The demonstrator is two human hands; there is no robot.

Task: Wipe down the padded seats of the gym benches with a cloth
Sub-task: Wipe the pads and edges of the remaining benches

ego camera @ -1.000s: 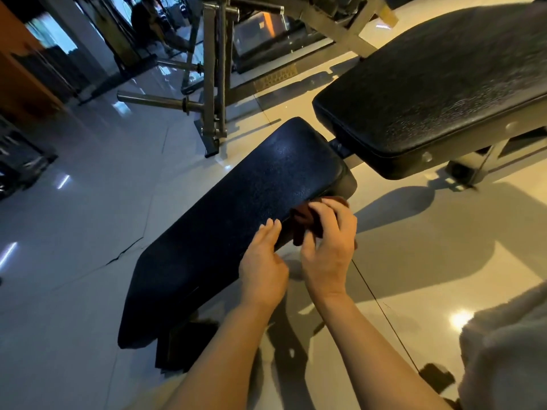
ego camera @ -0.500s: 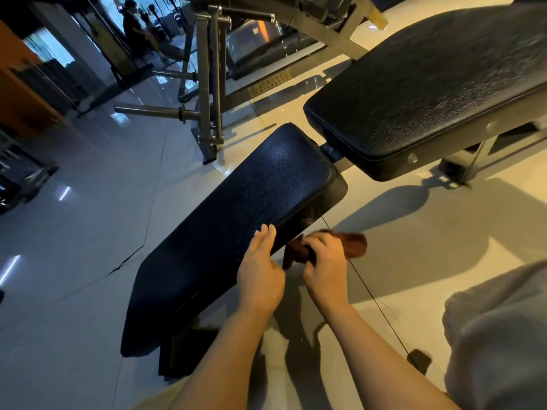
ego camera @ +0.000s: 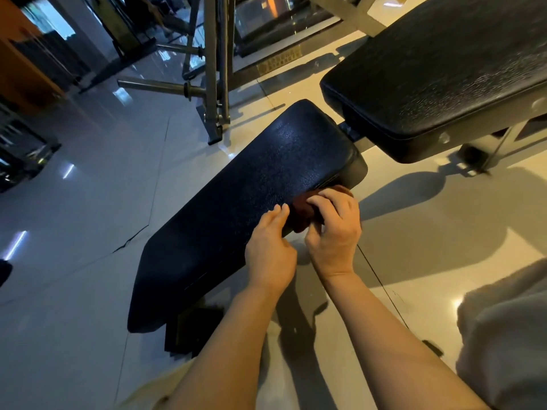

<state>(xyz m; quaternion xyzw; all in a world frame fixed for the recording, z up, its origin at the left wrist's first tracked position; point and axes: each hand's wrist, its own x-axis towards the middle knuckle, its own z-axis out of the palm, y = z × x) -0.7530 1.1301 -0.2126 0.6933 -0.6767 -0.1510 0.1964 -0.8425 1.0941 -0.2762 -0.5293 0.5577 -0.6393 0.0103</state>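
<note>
The right hand [ego camera: 334, 229] is curling its fingers around a bunched dark red cloth [ego camera: 305, 213], pressing it against the near side edge of the padded seat [ego camera: 251, 208]. Just left of it, the left hand [ego camera: 270, 250] is lying with straight fingers flat on the same edge. Beyond the fingers, a second padded bench [ego camera: 444, 69] is standing apart. Glossy floor tile [ego camera: 429, 226] is lying open to the right; a metal rack [ego camera: 216, 69] is standing farther off.

- A gym: two black padded vinyl bench seats [ego camera: 260, 196] on glossy pale floor tiles [ego camera: 88, 202].
- Behind the benches, a grey steel rack frame [ego camera: 214, 69]; beyond it, possibly more machines, blurred.
</note>
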